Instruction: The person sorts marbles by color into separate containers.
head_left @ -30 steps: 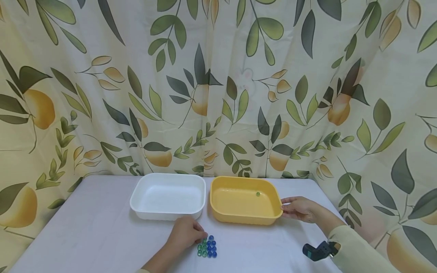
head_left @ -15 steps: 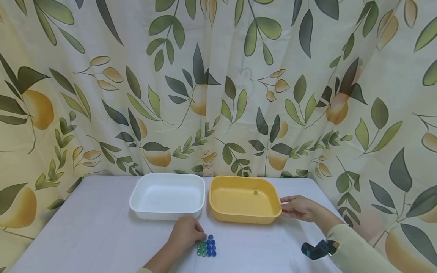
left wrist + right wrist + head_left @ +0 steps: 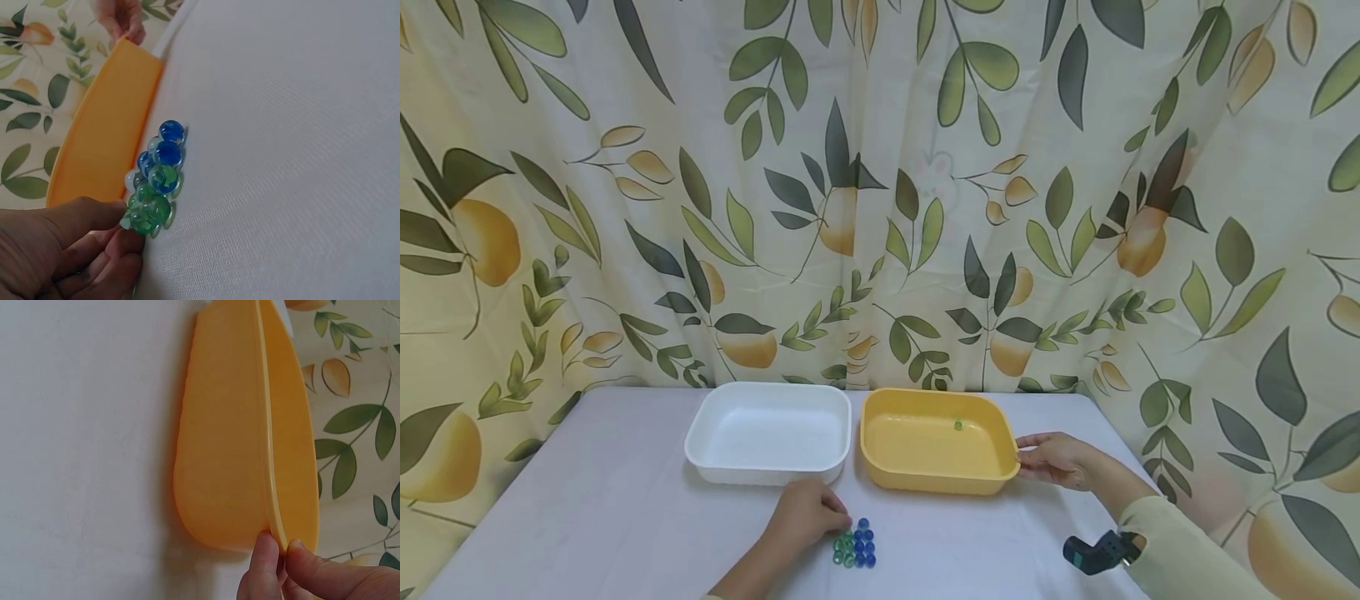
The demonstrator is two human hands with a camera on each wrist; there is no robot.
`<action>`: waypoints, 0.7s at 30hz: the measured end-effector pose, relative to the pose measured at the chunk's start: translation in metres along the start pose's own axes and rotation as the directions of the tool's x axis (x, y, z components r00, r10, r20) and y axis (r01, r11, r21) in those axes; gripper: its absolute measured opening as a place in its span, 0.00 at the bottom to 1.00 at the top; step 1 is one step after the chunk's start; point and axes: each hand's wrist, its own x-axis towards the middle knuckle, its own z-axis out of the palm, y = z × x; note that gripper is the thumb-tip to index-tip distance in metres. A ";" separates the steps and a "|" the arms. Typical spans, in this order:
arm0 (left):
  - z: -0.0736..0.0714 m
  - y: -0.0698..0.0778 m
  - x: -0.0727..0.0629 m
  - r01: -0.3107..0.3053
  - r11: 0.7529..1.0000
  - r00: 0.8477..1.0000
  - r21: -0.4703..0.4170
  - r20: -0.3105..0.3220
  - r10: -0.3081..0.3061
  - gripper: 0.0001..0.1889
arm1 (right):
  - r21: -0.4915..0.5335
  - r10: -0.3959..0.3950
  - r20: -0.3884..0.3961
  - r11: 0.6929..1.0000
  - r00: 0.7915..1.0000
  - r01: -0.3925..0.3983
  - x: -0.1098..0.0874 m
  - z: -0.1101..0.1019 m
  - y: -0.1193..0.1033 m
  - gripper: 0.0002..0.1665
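On the table, green marbles [image 3: 848, 550] and blue marbles [image 3: 869, 547] sit close together in rows. My left hand [image 3: 808, 512] is at the far left end of the group, thumb and fingertips pinching a green marble [image 3: 127, 220] that shows only in part in the left wrist view. Behind stands a yellow tray [image 3: 925, 479] with one small green marble [image 3: 958, 425] on its floor. My right hand [image 3: 1060, 460] grips the tray's right end; in the right wrist view the thumb is at the rim [image 3: 270, 456] and the fingers are against the outer wall.
A white tray [image 3: 767, 477] stands left of the yellow one, a narrow gap between them. Both are near the back of the table, which has a white cloth [image 3: 602, 492]. A patterned curtain [image 3: 880, 317] hangs behind. A black device [image 3: 1097, 553] is strapped at the right wrist.
The green marble inside the yellow tray has rolled a little to the left. Both hands stay where they were.
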 end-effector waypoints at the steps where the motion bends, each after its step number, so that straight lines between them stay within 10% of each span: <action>1: 0.000 -0.002 0.001 -0.001 1.000 1.000 -0.009 0.002 0.001 0.06 | -0.002 -0.001 0.002 1.000 1.000 0.001 0.000 0.000 0.000 0.33; 21: -0.012 -0.018 0.006 0.108 0.951 0.989 -0.290 0.132 -0.072 0.06 | 0.006 0.007 -0.004 1.000 1.000 -0.007 0.001 0.000 -0.001 0.33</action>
